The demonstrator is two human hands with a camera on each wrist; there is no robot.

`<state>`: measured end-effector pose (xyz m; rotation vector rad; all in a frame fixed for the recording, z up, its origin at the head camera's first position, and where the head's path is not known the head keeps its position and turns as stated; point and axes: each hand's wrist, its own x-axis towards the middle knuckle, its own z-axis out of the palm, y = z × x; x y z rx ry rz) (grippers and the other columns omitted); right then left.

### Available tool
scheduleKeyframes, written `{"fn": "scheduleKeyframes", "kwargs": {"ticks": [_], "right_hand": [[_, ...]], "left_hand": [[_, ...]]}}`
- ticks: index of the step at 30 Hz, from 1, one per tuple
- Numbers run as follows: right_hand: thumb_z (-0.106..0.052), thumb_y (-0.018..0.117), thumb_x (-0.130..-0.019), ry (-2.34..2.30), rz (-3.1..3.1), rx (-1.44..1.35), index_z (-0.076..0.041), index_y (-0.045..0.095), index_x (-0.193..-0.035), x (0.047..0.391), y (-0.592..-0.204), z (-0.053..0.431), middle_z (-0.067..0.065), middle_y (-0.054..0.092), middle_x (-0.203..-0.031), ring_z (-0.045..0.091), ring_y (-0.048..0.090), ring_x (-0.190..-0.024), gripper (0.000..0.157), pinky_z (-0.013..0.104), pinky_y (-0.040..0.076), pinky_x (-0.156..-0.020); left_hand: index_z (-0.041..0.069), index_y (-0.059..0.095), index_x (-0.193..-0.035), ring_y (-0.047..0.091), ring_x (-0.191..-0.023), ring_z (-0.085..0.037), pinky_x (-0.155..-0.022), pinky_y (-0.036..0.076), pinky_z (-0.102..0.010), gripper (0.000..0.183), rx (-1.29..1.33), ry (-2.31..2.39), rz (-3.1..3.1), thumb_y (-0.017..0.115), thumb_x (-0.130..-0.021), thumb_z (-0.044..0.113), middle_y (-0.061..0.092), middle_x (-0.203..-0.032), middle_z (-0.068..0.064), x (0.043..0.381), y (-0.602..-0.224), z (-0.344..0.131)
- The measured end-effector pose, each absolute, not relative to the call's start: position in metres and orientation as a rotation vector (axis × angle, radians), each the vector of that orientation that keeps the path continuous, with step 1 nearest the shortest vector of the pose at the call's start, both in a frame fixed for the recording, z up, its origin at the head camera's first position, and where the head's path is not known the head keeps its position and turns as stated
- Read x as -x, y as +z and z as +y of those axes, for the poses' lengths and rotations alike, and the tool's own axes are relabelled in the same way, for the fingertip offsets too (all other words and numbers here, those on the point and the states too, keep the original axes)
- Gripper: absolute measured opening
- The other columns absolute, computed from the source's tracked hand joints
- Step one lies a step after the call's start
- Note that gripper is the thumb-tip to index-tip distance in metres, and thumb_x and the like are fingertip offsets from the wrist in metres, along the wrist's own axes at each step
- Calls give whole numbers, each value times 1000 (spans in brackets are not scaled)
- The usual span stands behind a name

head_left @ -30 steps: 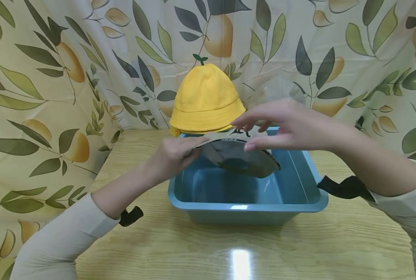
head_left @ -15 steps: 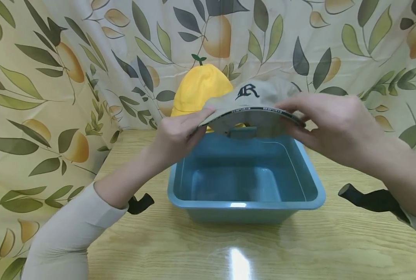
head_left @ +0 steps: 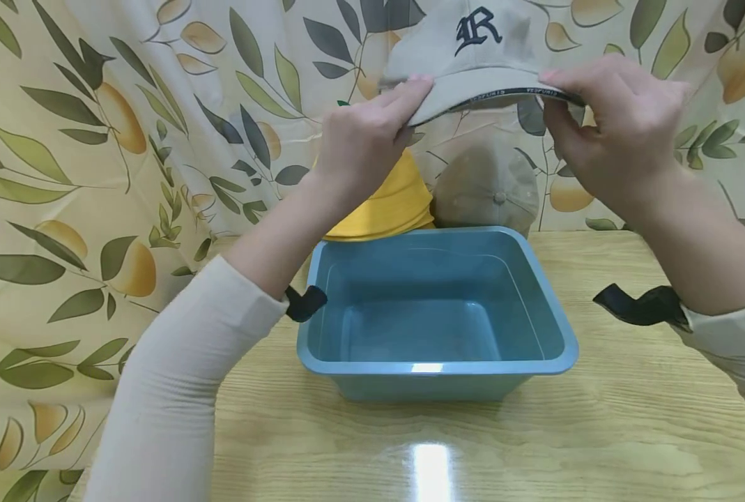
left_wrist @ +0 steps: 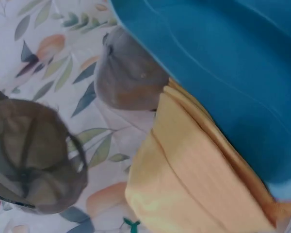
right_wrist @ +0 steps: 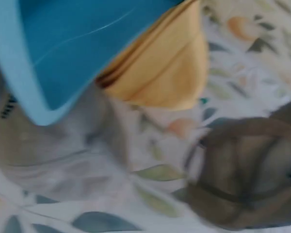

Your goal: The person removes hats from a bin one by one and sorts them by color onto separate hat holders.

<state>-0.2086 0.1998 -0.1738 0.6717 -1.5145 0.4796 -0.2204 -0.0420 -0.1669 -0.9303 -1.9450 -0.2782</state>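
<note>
A light grey baseball cap [head_left: 479, 49] with a dark letter R on its front is held up above the back of the blue basin. My left hand [head_left: 366, 139] pinches the left end of its brim, and my right hand [head_left: 617, 125] grips the right end between thumb and fingers. The cap's hollow inside [left_wrist: 36, 150] shows at the left of the left wrist view. In the right wrist view its open underside [right_wrist: 242, 170] appears at lower right, blurred. The top of the crown is cut off in the head view.
Below the hands stands a blue plastic basin [head_left: 435, 368] on the wooden table [head_left: 322, 446]. Behind it are stacked yellow bucket hats [head_left: 387, 206], partly hidden by my left arm, and another greyish-beige cap [head_left: 488, 185]. A leaf-and-fruit patterned curtain [head_left: 272, 90] surrounds the table.
My right hand has taken hold of the brim's right end. Both hands have raised the cap up and away from over the basin, its front now facing me.
</note>
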Motion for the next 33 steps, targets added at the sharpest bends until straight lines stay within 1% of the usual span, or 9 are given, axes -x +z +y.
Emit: {"fn": "scheduleKeyframes", "kwargs": {"ticks": [2,5,7,10,16,21,24,31,33], "right_hand": [[0,64,-78,492,-1475,-648,-3,63,-80,219,-179,202,16,68,-75,38,60,-64,4,40,10,-47],[2,61,-77,471,-1439,-632,-2,59,-77,232,-188,208,14,69,-78,36,66,-72,5,50,19,-44],[4,59,-77,460,-1425,-645,-1,58,-76,240,-196,213,14,69,-78,35,67,-74,5,58,30,-47],[6,59,-77,433,-1432,-663,0,58,-76,251,-210,222,15,69,-78,36,67,-72,7,59,36,-49],[10,60,-78,382,-1490,-711,1,61,-76,271,-239,239,18,68,-77,39,65,-67,10,55,39,-48],[9,60,-78,323,-1570,-735,-1,61,-78,278,-266,252,17,68,-77,38,64,-66,10,53,40,-44],[8,59,-78,305,-1616,-747,-1,61,-79,278,-282,260,17,68,-78,37,64,-66,9,52,38,-40],[9,60,-75,308,-1694,-797,-1,63,-82,271,-313,274,18,68,-79,36,63,-65,12,50,40,-41],[9,61,-75,298,-1736,-821,0,63,-84,266,-319,279,18,68,-80,37,63,-66,14,49,43,-43]], "left_hand": [[11,62,-127,60,-113,-15,-62,54,-30,32,907,-272,-2022,51,-97,12,61,-126,-4,228,-166,-30],[9,56,-132,51,-124,-13,-82,53,-26,38,917,-293,-2157,53,-95,10,55,-134,-6,239,-169,-14],[8,52,-136,48,-127,-14,-87,51,-25,41,930,-295,-2235,53,-94,10,51,-138,-7,246,-174,-3],[9,48,-139,44,-131,-15,-93,48,-25,42,931,-301,-2320,51,-97,12,47,-141,-9,257,-187,10],[12,46,-141,46,-129,-16,-88,51,-26,41,871,-213,-2372,41,-101,6,48,-142,-8,275,-221,27],[11,43,-143,46,-129,-17,-83,53,-27,45,894,-140,-2444,43,-99,1,47,-142,-9,282,-246,37],[10,41,-144,47,-129,-17,-84,52,-25,46,926,-86,-2481,42,-99,0,47,-142,-9,284,-259,41],[10,46,-140,54,-122,-17,-72,55,-27,41,989,-3,-2513,40,-100,3,52,-138,-6,279,-282,48],[10,44,-142,53,-122,-18,-77,55,-27,41,1028,21,-2560,39,-101,4,51,-139,-7,277,-285,50]]}}
